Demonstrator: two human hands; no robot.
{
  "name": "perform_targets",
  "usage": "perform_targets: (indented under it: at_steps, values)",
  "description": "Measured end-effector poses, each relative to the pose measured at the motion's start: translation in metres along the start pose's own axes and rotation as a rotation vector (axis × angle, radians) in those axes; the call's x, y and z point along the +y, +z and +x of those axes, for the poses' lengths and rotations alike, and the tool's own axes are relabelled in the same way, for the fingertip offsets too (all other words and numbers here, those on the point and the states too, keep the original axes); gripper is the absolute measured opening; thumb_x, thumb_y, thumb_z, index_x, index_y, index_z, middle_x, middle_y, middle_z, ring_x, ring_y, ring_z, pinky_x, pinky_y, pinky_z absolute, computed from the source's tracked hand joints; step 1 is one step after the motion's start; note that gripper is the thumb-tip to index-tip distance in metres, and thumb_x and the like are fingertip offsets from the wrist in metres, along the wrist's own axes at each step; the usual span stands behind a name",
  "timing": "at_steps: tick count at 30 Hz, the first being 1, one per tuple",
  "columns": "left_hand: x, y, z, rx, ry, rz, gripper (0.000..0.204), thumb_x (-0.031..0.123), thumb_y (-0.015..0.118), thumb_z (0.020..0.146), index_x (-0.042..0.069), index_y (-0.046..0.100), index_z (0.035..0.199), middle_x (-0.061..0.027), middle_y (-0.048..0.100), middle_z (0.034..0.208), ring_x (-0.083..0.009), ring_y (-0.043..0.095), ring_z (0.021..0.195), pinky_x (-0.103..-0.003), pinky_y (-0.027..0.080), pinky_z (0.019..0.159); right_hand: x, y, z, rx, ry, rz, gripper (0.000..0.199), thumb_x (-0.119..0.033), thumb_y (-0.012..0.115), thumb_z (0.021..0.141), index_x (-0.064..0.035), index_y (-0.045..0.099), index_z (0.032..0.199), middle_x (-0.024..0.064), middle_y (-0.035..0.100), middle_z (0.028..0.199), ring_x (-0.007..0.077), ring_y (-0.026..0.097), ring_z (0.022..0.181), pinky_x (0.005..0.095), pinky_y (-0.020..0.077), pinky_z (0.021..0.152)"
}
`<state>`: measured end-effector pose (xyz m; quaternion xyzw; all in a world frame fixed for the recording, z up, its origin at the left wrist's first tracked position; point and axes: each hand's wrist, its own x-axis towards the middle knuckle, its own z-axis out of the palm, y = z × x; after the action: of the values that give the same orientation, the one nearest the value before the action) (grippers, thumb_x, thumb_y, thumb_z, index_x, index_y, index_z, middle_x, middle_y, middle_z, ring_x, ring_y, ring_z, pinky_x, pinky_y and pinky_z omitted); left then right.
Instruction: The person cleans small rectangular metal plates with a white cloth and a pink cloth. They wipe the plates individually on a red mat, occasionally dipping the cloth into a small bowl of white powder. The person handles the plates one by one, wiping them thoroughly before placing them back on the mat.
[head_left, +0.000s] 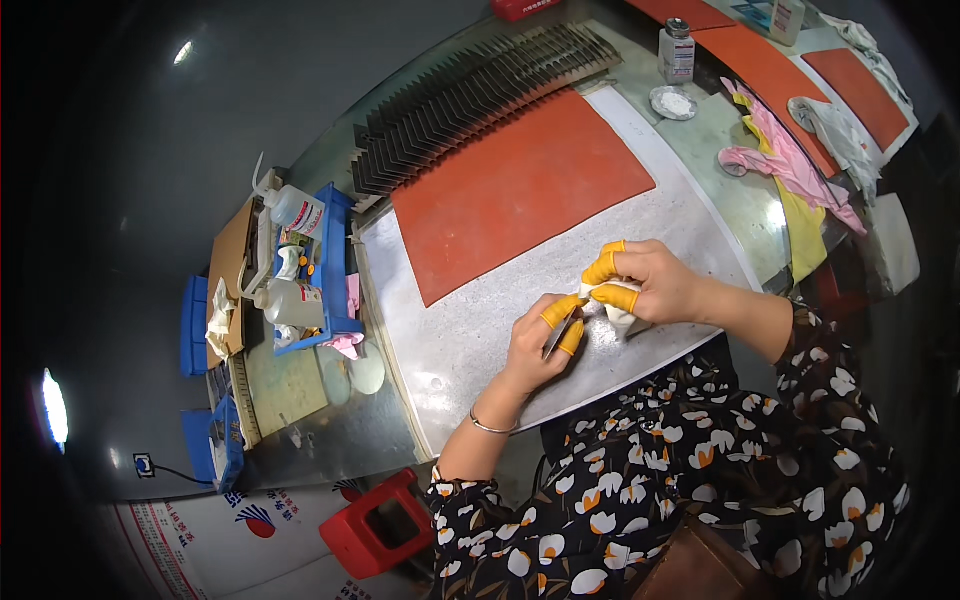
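Observation:
Yellow finger cots cover the thumb and index finger of both my hands. My left hand [541,342] is closed on a small, thin, dark-edged piece [560,334], too small to name. In my right hand [655,285] is a crumpled white cloth [621,318], pinched between thumb and fingers. The fingertips of both hands meet, with a bit of the cloth against the piece. Both hands are over a pale grey sheet [455,370]. Beyond them lies a reddish-brown mat [520,190], and along its far edge runs a rack of dark, thin upright plates [480,105].
On the left, a blue tray [345,265] holds squeeze bottles [298,212]. A lidded bottle [677,50] and a small dish of white stuff [674,102] stand at the back right. Pink and yellow cloths [790,180] drape the right side. A red stool [375,525] stands below.

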<state>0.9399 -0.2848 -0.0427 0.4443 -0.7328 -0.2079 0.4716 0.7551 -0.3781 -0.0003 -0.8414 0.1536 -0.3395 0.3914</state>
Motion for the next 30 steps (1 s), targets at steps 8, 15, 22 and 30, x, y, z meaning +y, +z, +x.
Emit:
perform_targets:
  at_steps: [8,15,22,30]
  values:
    - [-0.007,0.006,-0.004,0.122,-0.036,0.107,0.026,-0.002,0.059,0.070,-0.002,0.054,0.096,-0.0160,0.055,0.087,-0.0302,0.057,0.070,-0.033,0.047,0.062,0.003,0.044,0.004,0.166,-0.159,-0.162,0.014,-0.008,0.062,0.071,-0.0007,0.058,0.082,0.0125,0.058,0.074,0.0285,0.056,0.065,0.0369,0.0466,0.056]
    - [-0.008,0.006,-0.002,0.229,-0.066,0.133,0.034,-0.004,0.059,0.065,-0.002,0.054,0.099,-0.0160,0.055,0.087,-0.0310,0.057,0.076,-0.035,0.047,0.067,-0.004,0.064,0.004,0.153,-0.171,-0.152,0.015,-0.008,0.063,0.072,-0.0015,0.059,0.085,0.0135,0.057,0.072,0.0294,0.056,0.063,0.0365,0.0463,0.056]
    - [-0.002,0.004,0.007,0.285,-0.110,0.139,0.033,-0.010,0.053,0.067,-0.003,0.055,0.099,-0.0144,0.054,0.085,-0.0258,0.056,0.076,-0.030,0.046,0.070,-0.009,0.042,0.004,0.244,-0.084,-0.107,0.013,-0.008,0.060,0.072,-0.0011,0.059,0.084,0.0154,0.057,0.073,0.0312,0.056,0.065,0.0378,0.0462,0.057]
    - [-0.009,0.005,0.004,0.259,-0.177,0.069,0.029,-0.008,0.055,0.070,-0.002,0.055,0.099,-0.0123,0.055,0.084,-0.0235,0.056,0.076,-0.029,0.046,0.069,0.000,0.026,0.022,0.193,-0.071,-0.201,0.015,-0.006,0.063,0.072,-0.0001,0.060,0.086,0.0120,0.059,0.074,0.0265,0.056,0.063,0.0338,0.0457,0.055]
